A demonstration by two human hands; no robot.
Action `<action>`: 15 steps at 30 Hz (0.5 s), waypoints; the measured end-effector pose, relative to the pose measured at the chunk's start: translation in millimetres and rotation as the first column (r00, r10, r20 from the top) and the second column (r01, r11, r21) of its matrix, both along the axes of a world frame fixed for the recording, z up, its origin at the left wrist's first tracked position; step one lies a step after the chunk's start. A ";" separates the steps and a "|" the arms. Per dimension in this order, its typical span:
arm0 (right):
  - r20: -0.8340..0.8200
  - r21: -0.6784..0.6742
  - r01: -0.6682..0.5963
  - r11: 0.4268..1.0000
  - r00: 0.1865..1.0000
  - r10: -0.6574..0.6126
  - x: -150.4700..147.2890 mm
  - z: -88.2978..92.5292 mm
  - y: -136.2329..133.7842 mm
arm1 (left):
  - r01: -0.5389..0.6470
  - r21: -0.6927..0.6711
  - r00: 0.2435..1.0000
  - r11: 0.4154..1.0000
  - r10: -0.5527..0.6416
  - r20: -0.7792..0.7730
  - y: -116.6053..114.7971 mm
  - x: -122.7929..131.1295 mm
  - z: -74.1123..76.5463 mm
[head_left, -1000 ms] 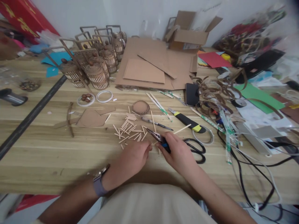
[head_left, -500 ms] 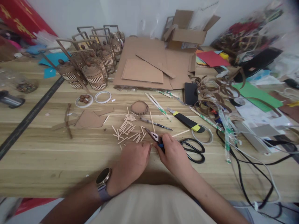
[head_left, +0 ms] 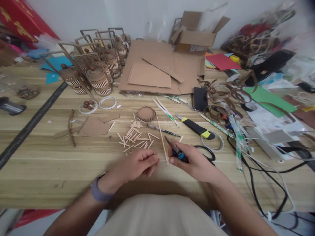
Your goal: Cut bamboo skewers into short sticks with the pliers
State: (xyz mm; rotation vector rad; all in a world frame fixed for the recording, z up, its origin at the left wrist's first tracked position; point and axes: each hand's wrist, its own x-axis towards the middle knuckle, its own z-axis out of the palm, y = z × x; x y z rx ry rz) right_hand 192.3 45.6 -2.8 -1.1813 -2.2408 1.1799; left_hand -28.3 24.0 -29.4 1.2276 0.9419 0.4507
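My right hand (head_left: 197, 162) is wrapped round a pair of pliers (head_left: 180, 154) with blue-and-black handles, their jaws pointing up and left. Just left of it, my left hand (head_left: 139, 165) has its thumb pressed to curled fingers; whatever sits in that pinch is too small to make out. Between the hands a long thin wooden stick (head_left: 162, 141) lies on the table. Beyond my left hand is a loose pile of short cut sticks (head_left: 134, 132). A round cardboard piece with a dark ridged rim (head_left: 146, 114) lies behind the pile.
Black-handled scissors (head_left: 206, 152) lie partly under my right hand, near a utility knife (head_left: 197, 126) and a pen (head_left: 164, 131). Stick-sided lidded containers (head_left: 98, 80) stand back left, cardboard sheets (head_left: 150, 75) at the back. Cables (head_left: 256, 183) run along the right.
My hands have moved apart. The left has rolled so its thumb shows, and the right has drawn the pliers back to the right, away from the stick pile.
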 end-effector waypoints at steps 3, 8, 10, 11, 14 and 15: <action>0.033 0.045 0.086 0.995 0.996 -0.088 -5.0 2.9 -1.8 | -0.171 -0.125 0.983 0.977 0.177 0.039 0.7 10.7 -4.7; 0.014 0.071 0.117 0.991 0.993 -0.119 -11.7 -3.2 -3.7 | -0.157 -0.163 0.987 0.974 0.162 0.013 4.3 22.1 -2.0; 0.010 0.055 0.079 0.995 0.997 -0.080 -12.0 -5.0 -3.4 | -0.125 -0.152 0.991 0.980 0.131 0.031 5.5 23.2 -0.8; 0.003 0.045 0.062 0.997 0.998 -0.063 -12.1 -5.5 -3.2 | -0.109 -0.143 0.992 0.984 0.116 0.042 6.0 23.6 -0.9; -0.024 0.040 0.038 0.999 0.999 -0.037 -13.2 -6.7 -2.6 | -0.076 -0.131 0.994 0.988 0.085 0.062 6.6 24.4 -3.9; -0.029 0.043 0.033 0.999 0.999 -0.032 -13.7 -7.1 -2.4 | -0.073 -0.137 0.994 0.988 0.083 0.067 6.7 24.6 -5.6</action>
